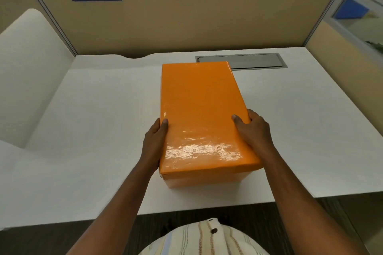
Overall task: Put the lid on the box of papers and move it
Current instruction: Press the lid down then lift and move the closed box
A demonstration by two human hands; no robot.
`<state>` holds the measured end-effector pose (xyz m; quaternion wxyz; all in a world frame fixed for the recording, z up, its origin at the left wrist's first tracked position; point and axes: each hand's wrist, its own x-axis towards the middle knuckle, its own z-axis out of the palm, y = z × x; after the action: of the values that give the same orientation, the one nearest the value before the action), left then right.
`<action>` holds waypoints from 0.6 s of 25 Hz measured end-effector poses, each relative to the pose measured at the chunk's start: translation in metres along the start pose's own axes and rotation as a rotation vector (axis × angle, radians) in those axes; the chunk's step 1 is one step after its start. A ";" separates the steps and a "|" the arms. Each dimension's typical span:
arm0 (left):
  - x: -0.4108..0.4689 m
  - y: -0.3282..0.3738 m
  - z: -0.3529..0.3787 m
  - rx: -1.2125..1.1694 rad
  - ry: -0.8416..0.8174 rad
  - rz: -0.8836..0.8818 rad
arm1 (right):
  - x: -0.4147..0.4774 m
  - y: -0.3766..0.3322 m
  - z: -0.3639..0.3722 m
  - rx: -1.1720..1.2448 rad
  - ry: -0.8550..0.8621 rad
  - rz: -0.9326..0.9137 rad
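Note:
A glossy orange lid [199,109] covers the box [204,182], whose paler orange front wall shows below the lid's near edge. The box stands on the white desk [93,130], near the middle. My left hand [154,141] grips the lid's left side, thumb on top. On the opposite side my right hand [251,130] holds the right edge, thumb also resting on the top surface. The papers inside are hidden by the lid.
A grey cable hatch [257,61] is set into the desk just behind the box. Beige partition walls [186,18] close the desk at the back and right. A white curved divider [27,64] stands at the left. The desk's front edge runs close to my body.

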<state>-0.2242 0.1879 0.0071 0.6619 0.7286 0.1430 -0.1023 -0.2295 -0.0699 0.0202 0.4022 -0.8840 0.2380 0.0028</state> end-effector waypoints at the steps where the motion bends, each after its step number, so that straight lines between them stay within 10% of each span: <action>1: 0.000 0.000 0.000 -0.010 -0.004 -0.008 | 0.001 -0.001 0.000 -0.008 -0.003 0.000; 15: 0.008 0.009 -0.002 0.037 -0.047 -0.070 | 0.010 -0.001 -0.001 -0.220 -0.028 0.032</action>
<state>-0.2137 0.1894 0.0125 0.6476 0.7326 0.1510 -0.1451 -0.2208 -0.0745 0.0200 0.3060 -0.9188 0.2447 0.0475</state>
